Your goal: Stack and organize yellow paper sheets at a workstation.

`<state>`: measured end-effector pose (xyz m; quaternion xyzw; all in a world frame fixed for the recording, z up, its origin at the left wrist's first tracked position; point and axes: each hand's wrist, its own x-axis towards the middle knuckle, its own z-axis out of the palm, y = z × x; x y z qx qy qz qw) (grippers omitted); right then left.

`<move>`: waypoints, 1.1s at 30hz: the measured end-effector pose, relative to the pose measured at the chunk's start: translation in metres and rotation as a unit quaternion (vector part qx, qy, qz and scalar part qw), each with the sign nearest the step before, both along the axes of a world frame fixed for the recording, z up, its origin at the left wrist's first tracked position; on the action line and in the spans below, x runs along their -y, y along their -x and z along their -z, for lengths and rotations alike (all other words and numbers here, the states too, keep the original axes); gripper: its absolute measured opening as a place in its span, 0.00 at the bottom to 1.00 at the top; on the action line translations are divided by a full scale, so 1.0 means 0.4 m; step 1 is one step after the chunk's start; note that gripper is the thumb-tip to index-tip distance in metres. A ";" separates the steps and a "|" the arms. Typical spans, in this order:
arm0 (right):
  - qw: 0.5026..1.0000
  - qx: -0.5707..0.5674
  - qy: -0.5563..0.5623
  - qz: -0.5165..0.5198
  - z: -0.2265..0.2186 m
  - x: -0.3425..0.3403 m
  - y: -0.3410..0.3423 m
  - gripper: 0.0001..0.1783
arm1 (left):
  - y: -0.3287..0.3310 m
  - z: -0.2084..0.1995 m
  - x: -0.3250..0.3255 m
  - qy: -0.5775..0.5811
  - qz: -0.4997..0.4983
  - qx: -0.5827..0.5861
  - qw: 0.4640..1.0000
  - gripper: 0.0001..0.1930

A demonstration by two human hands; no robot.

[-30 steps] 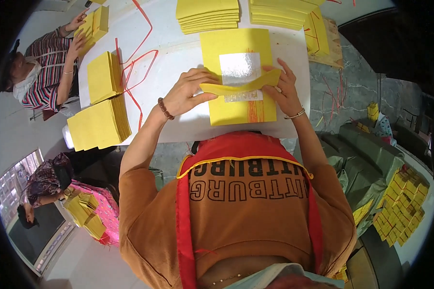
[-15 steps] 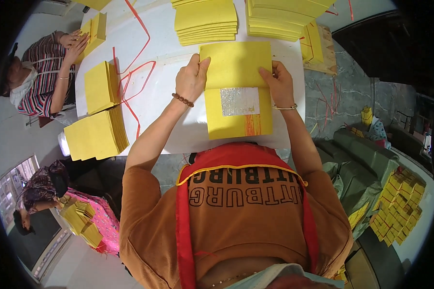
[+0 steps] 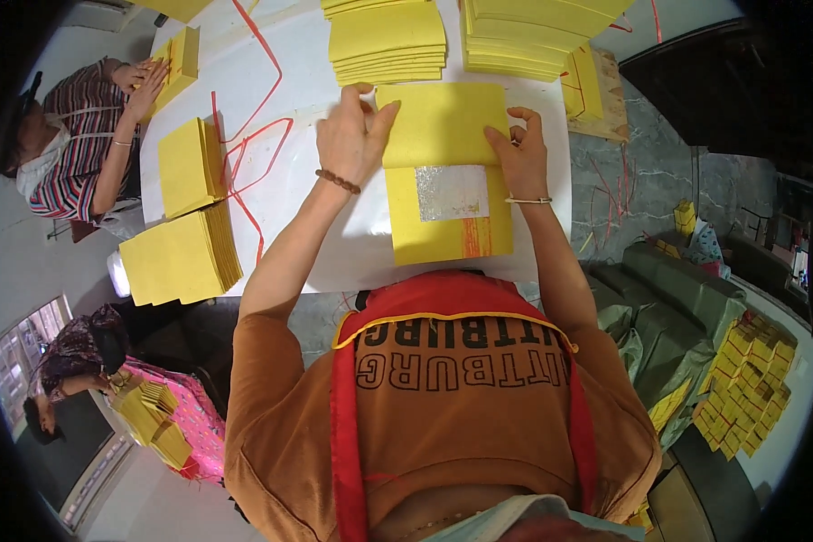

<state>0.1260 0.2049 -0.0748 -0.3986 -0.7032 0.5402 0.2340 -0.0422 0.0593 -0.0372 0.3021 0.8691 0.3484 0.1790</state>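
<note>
In front of me on the table lies a yellow joss paper sheet, its lower edge curling over another yellow sheet. That lower sheet bears a silver foil patch and orange streaks. At the upper left edge is my left hand, fingers apart, thumb resting at the paper's side. My right hand is at the right edge, its thumb by the paper and the index finger lifted away. Neither hand visibly pinches the sheet. How many sheets lie beneath cannot be seen.
Tall yellow paper stacks stand at the far side. More stacks sit at the left, beside loose red string. A co-worker in stripes handles yellow paper at far left; another person is lower left. Bundles are piled at right.
Both hands have loosened from the sheet's edges, and the fingers have spread. My left hand has shifted slightly left. The paper has settled a little lower and to the right.
</note>
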 end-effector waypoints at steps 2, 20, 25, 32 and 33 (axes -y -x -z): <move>1.000 0.006 -0.003 -0.001 0.001 -0.002 0.001 0.22 | -0.020 -0.021 -0.003 -0.090 0.093 -0.379 0.916 0.15; 0.967 0.033 -0.252 -0.023 0.026 0.035 -0.040 0.27 | -0.092 0.076 -0.044 0.011 0.395 -0.287 0.873 0.36; 0.985 -0.075 0.151 -0.028 0.067 0.017 -0.057 0.30 | -0.088 0.076 -0.047 0.006 0.399 -0.290 0.870 0.34; 0.963 -0.139 0.227 -0.034 0.080 0.008 -0.073 0.27 | -0.105 0.072 -0.043 -0.021 0.341 -0.304 0.889 0.31; 0.964 -0.130 0.228 -0.039 0.077 0.006 -0.074 0.26 | -0.103 0.071 -0.044 -0.039 0.343 -0.315 0.884 0.30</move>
